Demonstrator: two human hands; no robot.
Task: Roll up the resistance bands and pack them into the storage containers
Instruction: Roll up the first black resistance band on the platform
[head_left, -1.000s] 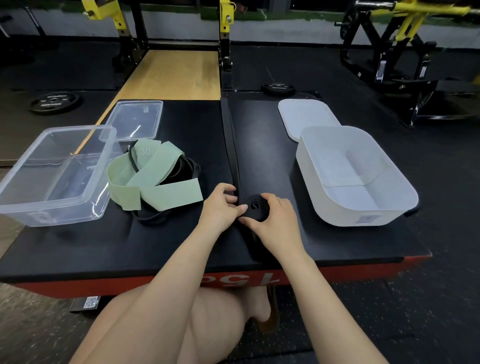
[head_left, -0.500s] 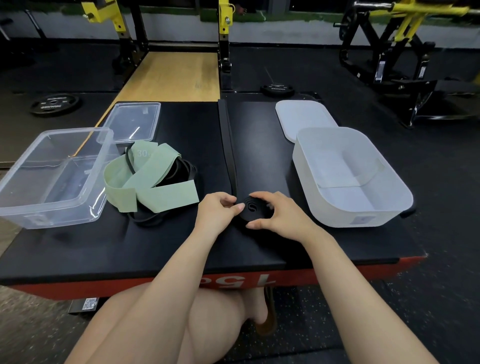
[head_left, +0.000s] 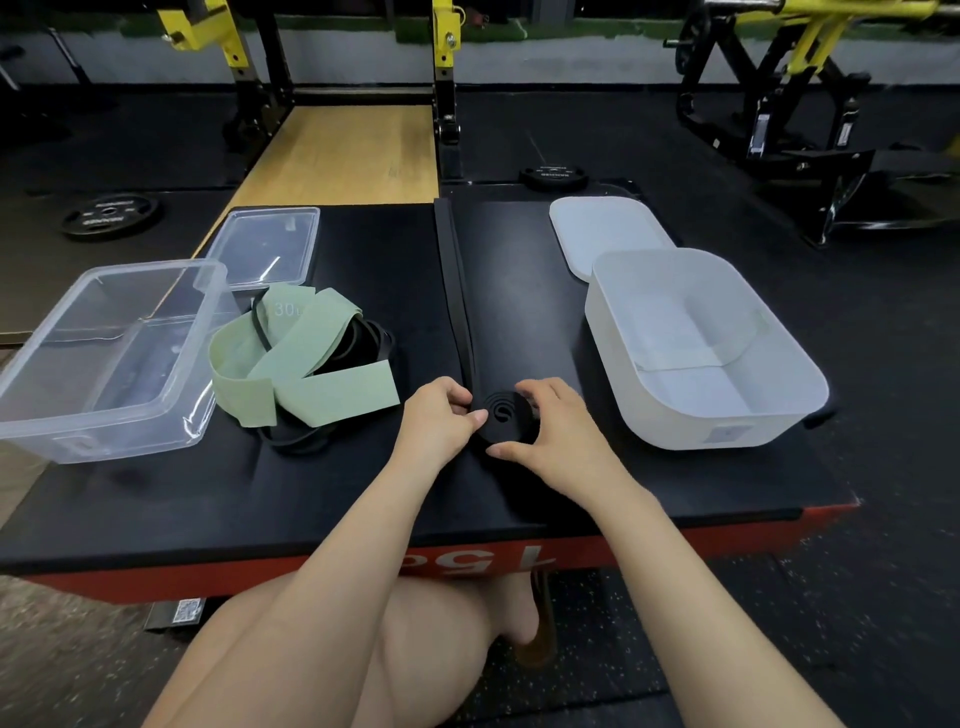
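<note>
Black band (head_left: 506, 415) partly coiled into a flat spiral at the near middle of the worktop (head_left: 156, 499), with its unrolled tail (head_left: 457, 291) stretched straight away toward the far edge. Left hand (head_left: 439, 423) pinching the left side of the coil between thumb and fingers, right where the tail feeds in; right hand (head_left: 553, 434) cupped round the coil's right and near side, fingers curled against its rim. Judged as mid-roll: only the first turns wound, most of this band's length yet to be taken up. Further left, a loose heap of a pale green band (head_left: 306, 364) tangled with more black bands (head_left: 363, 343), none of it rolled. Beyond that heap, a clear plastic container (head_left: 31, 415) with a divider inside and nothing packed in it, its clear lid (head_left: 265, 247) lying flat behind. To the right, a white container (head_left: 649, 415), also divided and holding no bands, with its white lid (head_left: 602, 228) lying just behind it. So, on this showing, nothing packed so far: one band under way, the heap and both containers left to do
</note>
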